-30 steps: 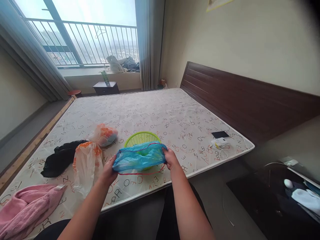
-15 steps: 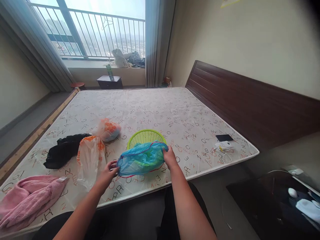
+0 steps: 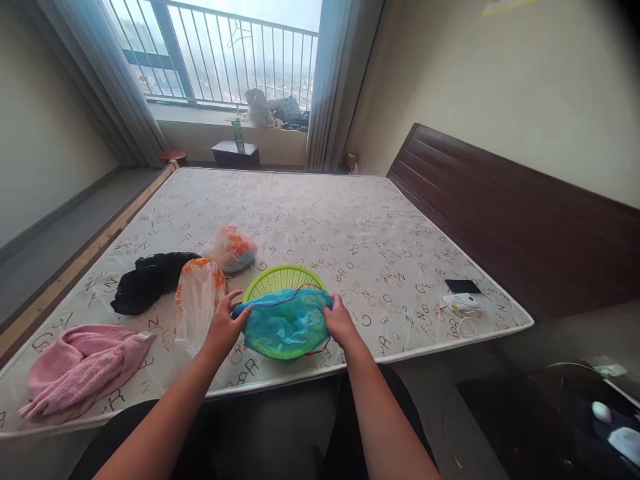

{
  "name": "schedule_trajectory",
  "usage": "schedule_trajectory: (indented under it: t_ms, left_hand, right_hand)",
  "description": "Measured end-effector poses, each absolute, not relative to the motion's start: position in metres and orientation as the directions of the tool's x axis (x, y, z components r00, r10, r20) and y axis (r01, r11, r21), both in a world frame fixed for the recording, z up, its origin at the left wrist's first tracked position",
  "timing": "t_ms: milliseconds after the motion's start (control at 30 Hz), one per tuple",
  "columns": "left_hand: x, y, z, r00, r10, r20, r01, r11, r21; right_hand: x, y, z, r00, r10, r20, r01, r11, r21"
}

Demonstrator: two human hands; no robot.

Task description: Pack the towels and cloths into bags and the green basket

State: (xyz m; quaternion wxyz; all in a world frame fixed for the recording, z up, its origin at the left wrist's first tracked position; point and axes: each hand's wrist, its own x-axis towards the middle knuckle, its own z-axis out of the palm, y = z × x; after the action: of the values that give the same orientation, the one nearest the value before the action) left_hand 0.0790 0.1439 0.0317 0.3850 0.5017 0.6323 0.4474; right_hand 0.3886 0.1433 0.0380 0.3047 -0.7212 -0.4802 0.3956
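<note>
First, on the mattress [image 3: 310, 207], a pink cloth [image 3: 85, 373], then a black bundle [image 3: 150, 283] and an orange-printed bag [image 3: 200, 293]. With the left hand [image 3: 227, 321], pinches one end of the blue plastic bag [image 3: 287, 327] between fingers, across the near side of the green basket [image 3: 277, 281]; with the right hand [image 3: 343, 320], grips the other. Probably light, limp, slippery; best held by the rim.

Pink cloth [image 3: 87, 370], lower left — dark headboard [image 3: 505, 200], right — nightstand [image 3: 235, 157] near window [image 3: 176, 57].
</note>
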Motion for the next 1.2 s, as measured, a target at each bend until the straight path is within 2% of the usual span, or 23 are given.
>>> schedule_trajectory:
  t_ms: [100,233,367,433,567,767,900,1067,1200]
  left_hand:
    - [0.068,0.144,0.037,-0.155,0.988,0.018,0.310,0.031,0.950]
    - [0.056,0.141,0.043,-0.034,0.999,0.017,0.380,-0.003,0.925]
    - [0.048,0.134,0.051,0.148,0.989,-0.019,0.445,-0.050,0.894]
    - [0.047,0.130,0.053,0.179,0.983,-0.040,0.429,-0.041,0.902]
    - [0.050,0.129,0.050,0.134,0.989,-0.058,0.420,-0.003,0.908]
    - [0.054,0.141,0.045,-0.009,1.000,0.003,0.415,0.001,0.910]
    - [0.058,0.143,0.050,-0.119,0.992,-0.046,0.327,0.083,0.941]
    - [0.058,0.139,0.048,-0.230,0.970,-0.079,0.366,0.161,0.917]
    - [0.056,0.142,0.037,-0.241,0.964,-0.113,0.240,0.172,0.956]
  right_hand:
    - [0.386,0.138,0.039,0.110,0.954,-0.279,0.480,-0.296,-0.826]
    - [0.381,0.137,0.038,-0.038,0.971,-0.234,0.468,-0.190,-0.863]
    - [0.379,0.148,0.038,-0.025,0.980,-0.198,0.492,-0.161,-0.856]
    - [0.381,0.154,0.041,0.005,0.981,-0.193,0.477,-0.172,-0.862]
    - [0.388,0.160,0.048,0.081,0.976,-0.200,0.448,-0.215,-0.868]
    - [0.393,0.160,0.042,0.186,0.963,-0.195,0.466,-0.261,-0.845]
    - [0.392,0.162,0.039,0.261,0.946,-0.191,0.444,-0.294,-0.847]
    - [0.385,0.163,0.040,0.269,0.948,-0.172,0.399,-0.272,-0.875]
    - [0.382,0.164,0.040,0.229,0.958,-0.171,0.324,-0.241,-0.915]
